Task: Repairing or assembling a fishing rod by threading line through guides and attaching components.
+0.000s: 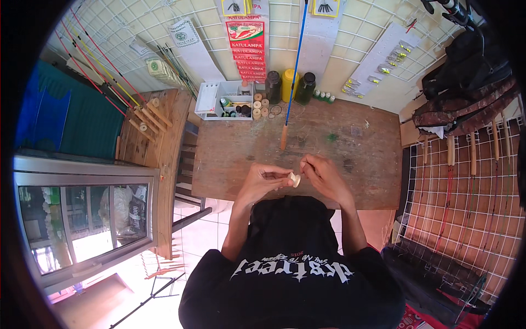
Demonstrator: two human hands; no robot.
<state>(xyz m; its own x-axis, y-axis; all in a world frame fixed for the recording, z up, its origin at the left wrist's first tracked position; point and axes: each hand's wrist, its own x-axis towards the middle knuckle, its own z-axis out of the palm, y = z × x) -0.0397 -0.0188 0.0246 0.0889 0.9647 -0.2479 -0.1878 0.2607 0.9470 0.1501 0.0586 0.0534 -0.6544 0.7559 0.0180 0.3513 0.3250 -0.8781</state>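
Over the table's near edge, my left hand (262, 180) grips a small pale wooden spool (295, 180) between thumb and fingers, its flanged end facing right. Just right of the spool, my right hand (324, 176) is closed in a pinch. Whatever its fingertips hold, perhaps a thin line, is too fine to make out. Beyond both hands, a blue fishing rod (284, 136) with a wooden handle rests with its butt on the wooden table (235, 156) and its tip toward the wall.
At the table's back stand a white compartment box (208, 104), several wooden spools (257, 105), two dark bottles and a yellow bottle (288, 85). Several small vials (323, 96) sit right of them. More rods lean at left on a wooden bench (164, 109); a wire rack (460, 192) stands right.
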